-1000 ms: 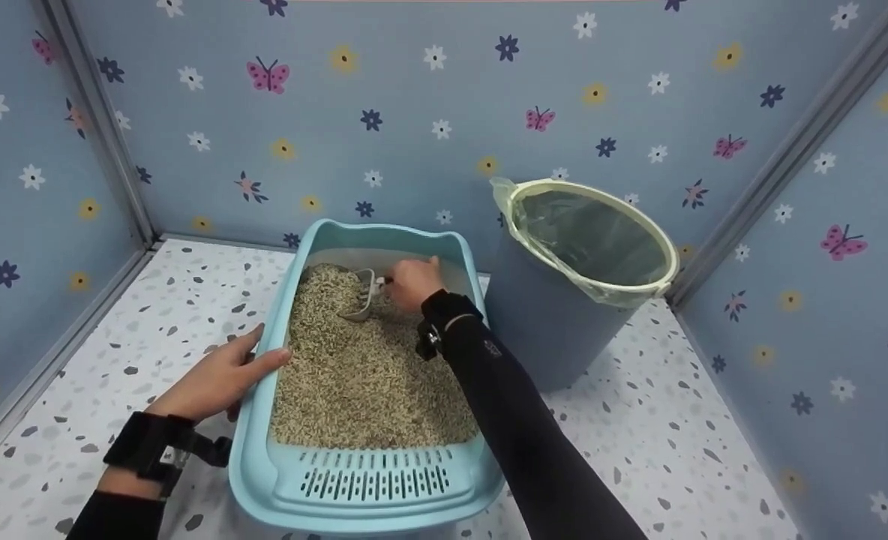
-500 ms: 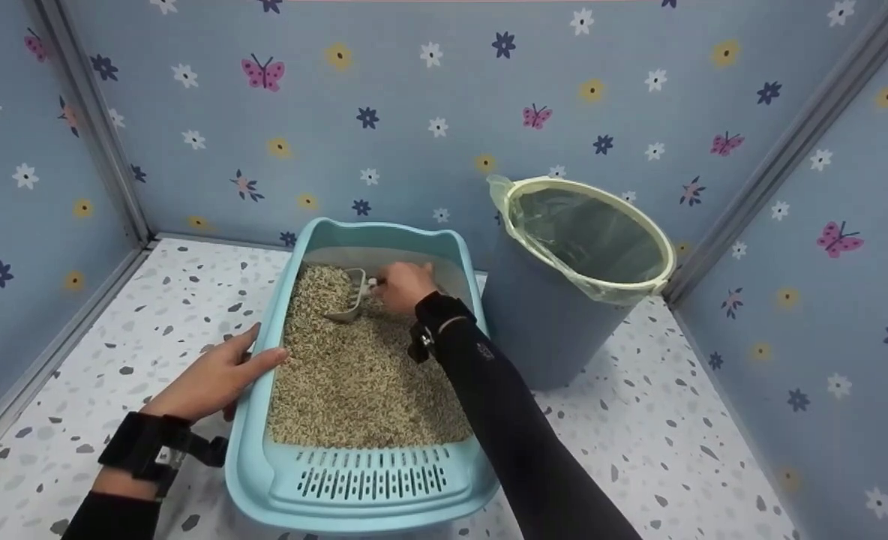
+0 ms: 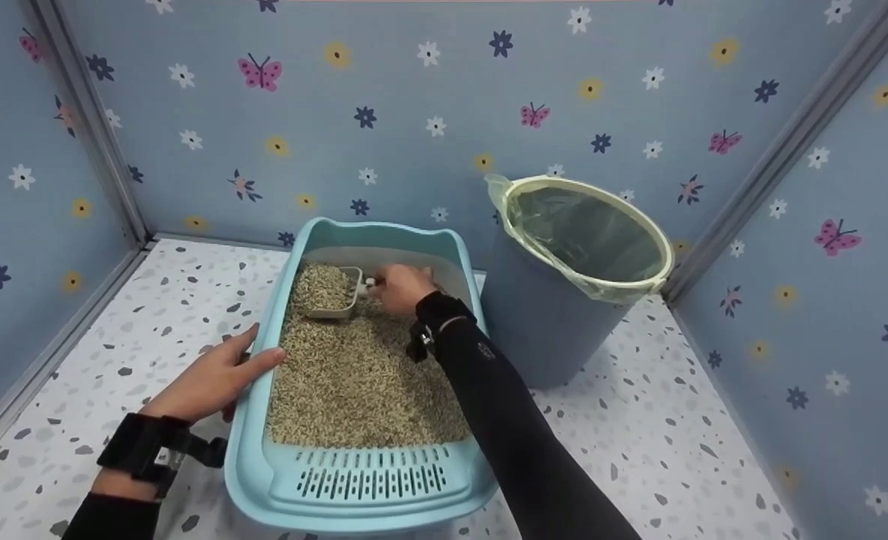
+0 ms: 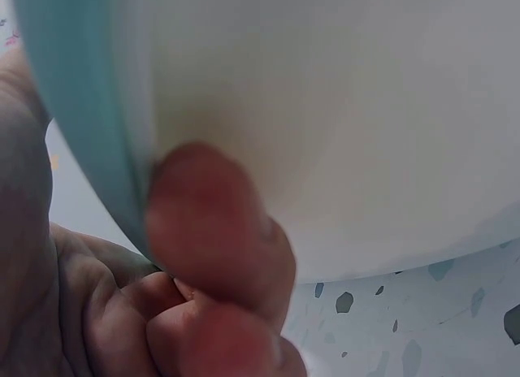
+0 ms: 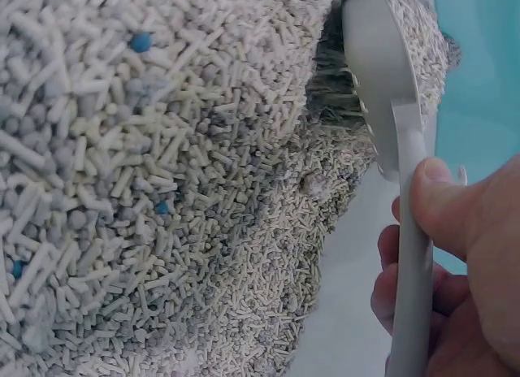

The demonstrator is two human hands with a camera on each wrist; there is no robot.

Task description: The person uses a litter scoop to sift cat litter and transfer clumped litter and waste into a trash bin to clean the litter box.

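Note:
A light blue litter box stands on the floor, filled with pelleted cat litter. My left hand grips its left rim, thumb over the top; in the left wrist view curled fingers press the outer wall from below. With my right hand I hold a pale grey litter scoop by its handle, thumb along it in the right wrist view. The scoop lies at the far left of the box, heaped with litter. Its far edge is hidden by the pellets.
To the right of the box stands a tall grey-blue trash bin lined with a pale yellow-green bag. Patterned wall panels close in the back and both sides. The floor is white with grey specks.
My right hand has pushed the scoop leftward into the litter and levelled it, so a heap now fills it. The left hand keeps its hold on the rim.

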